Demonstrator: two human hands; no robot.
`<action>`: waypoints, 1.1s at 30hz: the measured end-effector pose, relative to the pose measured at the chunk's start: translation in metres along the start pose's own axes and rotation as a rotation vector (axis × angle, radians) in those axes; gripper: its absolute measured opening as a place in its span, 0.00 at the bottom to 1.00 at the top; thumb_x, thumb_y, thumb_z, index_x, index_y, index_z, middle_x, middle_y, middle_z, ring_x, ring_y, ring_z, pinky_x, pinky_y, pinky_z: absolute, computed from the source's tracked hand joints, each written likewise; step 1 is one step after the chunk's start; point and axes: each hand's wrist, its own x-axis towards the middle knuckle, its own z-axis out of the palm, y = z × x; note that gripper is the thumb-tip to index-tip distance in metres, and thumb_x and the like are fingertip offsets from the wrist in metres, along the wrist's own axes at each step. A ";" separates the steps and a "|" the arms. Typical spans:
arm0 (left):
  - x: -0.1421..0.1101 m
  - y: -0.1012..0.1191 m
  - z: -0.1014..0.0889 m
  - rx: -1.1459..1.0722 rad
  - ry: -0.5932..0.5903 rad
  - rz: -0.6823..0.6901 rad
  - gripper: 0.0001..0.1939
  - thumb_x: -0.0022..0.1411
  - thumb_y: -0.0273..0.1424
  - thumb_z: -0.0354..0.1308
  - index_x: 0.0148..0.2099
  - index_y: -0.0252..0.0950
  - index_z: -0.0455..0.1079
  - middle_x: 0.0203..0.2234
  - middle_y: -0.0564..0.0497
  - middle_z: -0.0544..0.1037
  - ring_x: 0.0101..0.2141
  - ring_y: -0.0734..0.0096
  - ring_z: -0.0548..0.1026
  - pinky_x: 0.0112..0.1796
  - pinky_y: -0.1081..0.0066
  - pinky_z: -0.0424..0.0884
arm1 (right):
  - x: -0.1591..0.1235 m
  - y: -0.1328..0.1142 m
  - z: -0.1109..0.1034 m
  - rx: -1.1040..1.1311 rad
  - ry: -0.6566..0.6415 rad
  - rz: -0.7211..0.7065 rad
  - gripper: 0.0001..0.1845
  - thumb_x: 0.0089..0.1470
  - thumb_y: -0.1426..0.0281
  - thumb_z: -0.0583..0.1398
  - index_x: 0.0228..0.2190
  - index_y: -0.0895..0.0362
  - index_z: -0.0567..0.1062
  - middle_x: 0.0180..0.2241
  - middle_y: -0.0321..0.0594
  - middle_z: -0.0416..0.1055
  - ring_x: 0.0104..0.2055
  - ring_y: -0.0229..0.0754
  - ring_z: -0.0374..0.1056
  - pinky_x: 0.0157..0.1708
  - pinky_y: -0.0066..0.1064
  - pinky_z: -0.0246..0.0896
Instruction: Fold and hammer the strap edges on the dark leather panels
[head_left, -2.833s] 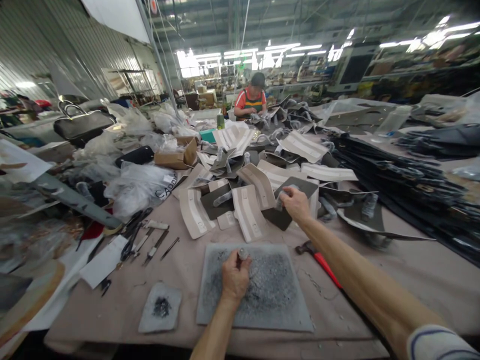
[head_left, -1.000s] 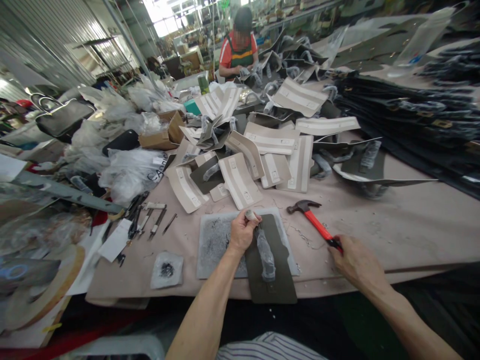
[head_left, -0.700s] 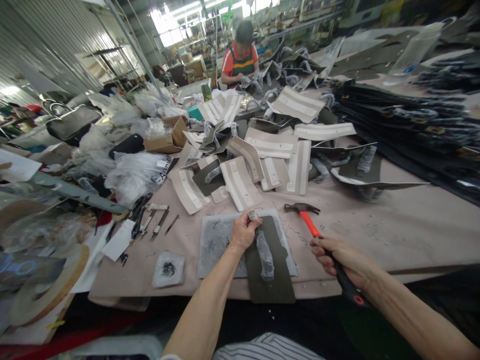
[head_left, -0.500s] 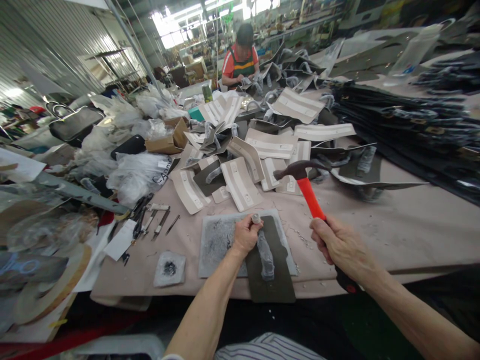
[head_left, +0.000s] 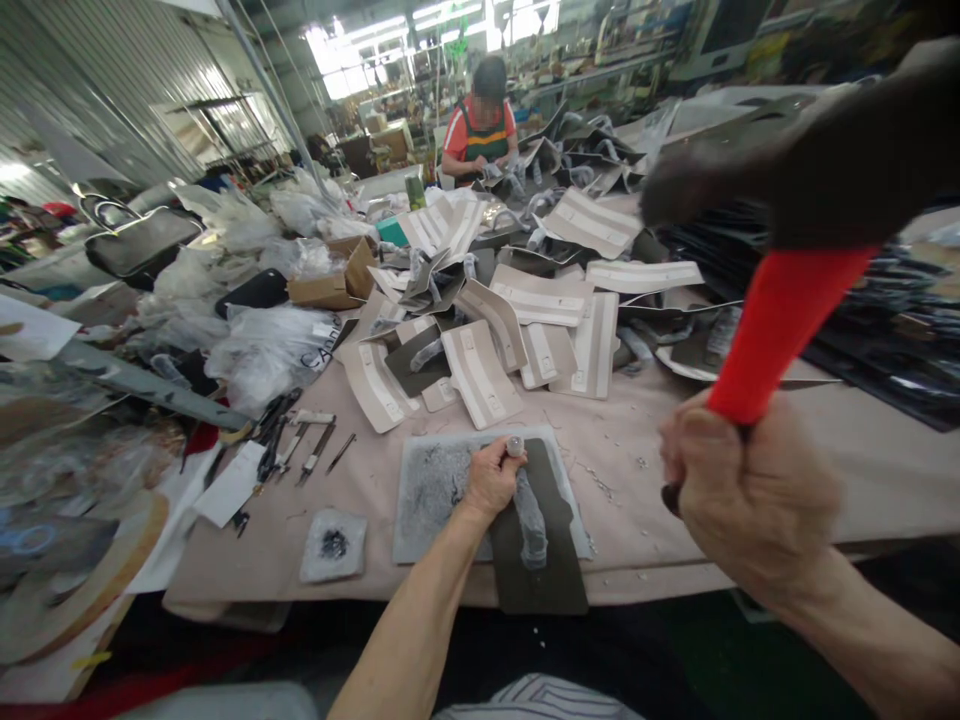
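Observation:
My right hand (head_left: 750,490) is closed round the handle of a claw hammer (head_left: 787,320), raised close to the camera; its red shank shows plainly and its dark head is blurred. My left hand (head_left: 491,478) pinches a short upright punch (head_left: 514,446), whose pale round top shows above the fingers. The punch's lower end is hidden by the hand. Under it lies a dark olive panel (head_left: 551,580) with a plastic-wrapped handle (head_left: 532,525) along its middle. The panel rests partly on a worn grey slab (head_left: 427,500) and overhangs the table's front edge.
Beige panels (head_left: 480,370) and more wrapped handles are heaped beyond the slab. Small tools (head_left: 319,450) and a small grey pad (head_left: 334,545) lie at left. Black strips (head_left: 885,340) are stacked at right. Across the table, a person (head_left: 480,130) works.
My right hand has lifted the hammer up and to the right, much nearer the camera. My left hand still holds the punch at the same place on the panel.

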 end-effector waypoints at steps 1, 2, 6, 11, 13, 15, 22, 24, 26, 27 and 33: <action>-0.001 -0.002 0.000 0.003 -0.001 -0.007 0.06 0.59 0.26 0.57 0.36 0.37 0.76 0.29 0.51 0.81 0.32 0.66 0.77 0.37 0.70 0.71 | -0.009 0.008 0.007 -0.046 -0.076 -0.025 0.17 0.62 0.53 0.50 0.28 0.51 0.62 0.17 0.34 0.58 0.17 0.37 0.52 0.22 0.32 0.42; -0.001 -0.004 0.001 0.008 0.000 -0.014 0.06 0.59 0.26 0.58 0.36 0.37 0.76 0.29 0.51 0.80 0.31 0.66 0.77 0.36 0.71 0.71 | -0.018 0.018 0.014 -0.103 -0.227 -0.064 0.18 0.61 0.53 0.50 0.26 0.51 0.61 0.15 0.33 0.56 0.16 0.37 0.49 0.21 0.32 0.40; -0.003 -0.007 0.002 0.009 -0.001 -0.014 0.06 0.59 0.26 0.58 0.37 0.37 0.76 0.28 0.52 0.80 0.31 0.67 0.76 0.36 0.71 0.70 | -0.035 0.062 0.029 -0.342 -0.663 -0.009 0.15 0.60 0.55 0.51 0.28 0.52 0.63 0.17 0.36 0.62 0.16 0.37 0.50 0.22 0.33 0.34; -0.002 -0.004 0.000 -0.008 -0.004 0.002 0.08 0.59 0.23 0.58 0.38 0.37 0.76 0.31 0.50 0.81 0.34 0.66 0.78 0.39 0.69 0.72 | -0.035 0.104 0.035 -0.349 -0.721 0.181 0.16 0.64 0.57 0.47 0.31 0.53 0.64 0.22 0.40 0.69 0.22 0.42 0.62 0.24 0.33 0.45; -0.002 -0.003 0.000 0.005 -0.002 0.003 0.08 0.58 0.23 0.58 0.38 0.37 0.76 0.31 0.50 0.81 0.34 0.65 0.78 0.39 0.69 0.72 | -0.042 0.123 0.045 -0.335 -0.755 0.259 0.17 0.66 0.58 0.45 0.33 0.53 0.65 0.24 0.41 0.70 0.25 0.43 0.66 0.27 0.33 0.51; -0.002 -0.003 -0.001 0.022 -0.002 0.006 0.08 0.58 0.23 0.59 0.39 0.37 0.76 0.32 0.50 0.81 0.35 0.65 0.78 0.40 0.69 0.72 | -0.051 0.138 0.057 -0.410 -0.762 0.317 0.17 0.66 0.60 0.45 0.36 0.56 0.68 0.26 0.44 0.72 0.29 0.46 0.68 0.29 0.34 0.55; -0.007 -0.003 -0.003 -0.026 -0.050 0.001 0.22 0.60 0.26 0.59 0.57 0.37 0.70 0.43 0.47 0.82 0.43 0.64 0.79 0.47 0.66 0.73 | -0.083 0.081 0.101 -0.272 -0.436 -0.210 0.27 0.59 0.73 0.52 0.60 0.58 0.63 0.57 0.55 0.64 0.53 0.53 0.65 0.50 0.44 0.63; -0.007 -0.002 -0.004 -0.042 -0.057 0.000 0.22 0.60 0.26 0.58 0.57 0.38 0.70 0.45 0.47 0.81 0.45 0.63 0.79 0.49 0.65 0.73 | -0.090 0.058 0.114 -0.101 -0.536 -0.360 0.35 0.54 0.80 0.50 0.63 0.55 0.59 0.59 0.50 0.62 0.54 0.48 0.64 0.51 0.41 0.63; -0.005 -0.003 -0.005 -0.046 -0.046 -0.015 0.14 0.59 0.26 0.58 0.48 0.36 0.74 0.41 0.48 0.82 0.42 0.64 0.79 0.47 0.66 0.73 | -0.095 0.046 0.125 -0.056 -0.606 -0.414 0.39 0.50 0.84 0.49 0.63 0.54 0.59 0.59 0.48 0.63 0.52 0.47 0.64 0.49 0.41 0.63; -0.004 -0.003 -0.005 -0.055 -0.039 -0.030 0.11 0.59 0.26 0.58 0.44 0.36 0.76 0.38 0.48 0.82 0.39 0.65 0.79 0.45 0.67 0.74 | -0.096 0.045 0.129 -0.075 -0.617 -0.406 0.39 0.49 0.84 0.49 0.62 0.55 0.61 0.58 0.48 0.64 0.51 0.47 0.64 0.48 0.40 0.63; 0.017 -0.001 0.008 -0.302 0.259 -0.200 0.07 0.54 0.32 0.64 0.35 0.33 0.74 0.26 0.52 0.79 0.28 0.70 0.76 0.33 0.73 0.72 | -0.092 0.042 0.143 -0.333 -0.697 -0.389 0.23 0.50 0.83 0.52 0.44 0.56 0.75 0.50 0.45 0.71 0.43 0.48 0.64 0.41 0.38 0.60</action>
